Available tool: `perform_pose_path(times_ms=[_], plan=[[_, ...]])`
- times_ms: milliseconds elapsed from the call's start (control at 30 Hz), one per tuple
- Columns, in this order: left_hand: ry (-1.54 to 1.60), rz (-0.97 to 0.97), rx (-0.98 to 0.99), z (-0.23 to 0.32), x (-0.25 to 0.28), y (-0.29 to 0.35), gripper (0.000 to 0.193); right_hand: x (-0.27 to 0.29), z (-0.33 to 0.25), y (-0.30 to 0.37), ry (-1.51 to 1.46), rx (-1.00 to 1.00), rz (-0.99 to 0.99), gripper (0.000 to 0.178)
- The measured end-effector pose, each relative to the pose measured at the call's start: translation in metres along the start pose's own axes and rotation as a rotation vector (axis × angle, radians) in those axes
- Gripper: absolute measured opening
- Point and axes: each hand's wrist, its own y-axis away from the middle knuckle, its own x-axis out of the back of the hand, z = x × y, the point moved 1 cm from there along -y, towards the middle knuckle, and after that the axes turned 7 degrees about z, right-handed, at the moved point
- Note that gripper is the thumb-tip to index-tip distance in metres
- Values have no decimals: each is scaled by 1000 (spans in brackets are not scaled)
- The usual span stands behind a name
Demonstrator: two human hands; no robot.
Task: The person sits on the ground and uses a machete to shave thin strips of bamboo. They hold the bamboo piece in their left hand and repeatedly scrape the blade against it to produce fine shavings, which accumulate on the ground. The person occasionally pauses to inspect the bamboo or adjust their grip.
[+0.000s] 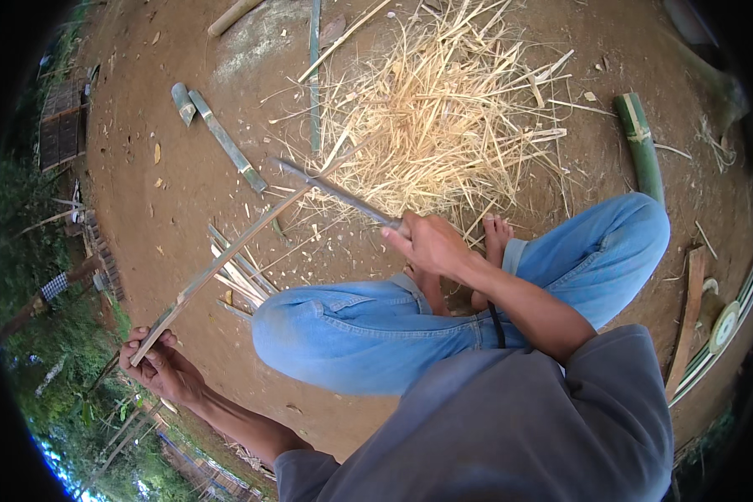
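My left hand, out at the lower left, is closed round the near end of a long bamboo strip. The strip slants up and to the right toward a heap of pale shavings. In front of my crossed legs, my right hand grips the handle of a knife. Its long grey blade points up and to the left and crosses the strip near the strip's far part. Blade and strip appear to touch there. Most of the handle is hidden inside my right fist.
Several split strips lie beside my left knee. Farther left are a cut bamboo piece and a short stub. A green bamboo section lies beyond my right knee. A wooden slat and long bamboo poles lie to my right.
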Motion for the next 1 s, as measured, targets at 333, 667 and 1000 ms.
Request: perform_pose_path(times_ms=[333, 667, 1000], plan=[[-1, 87, 24, -81, 18, -19, 25, -33, 113, -121, -16, -338, 199, 60], [-110, 306, 8, -44, 80, -100, 27, -71, -176, -34, -118, 37, -64, 56], [-236, 369, 10, 65, 49, -27, 34, -38, -46, 14, 32, -215, 135, 58]])
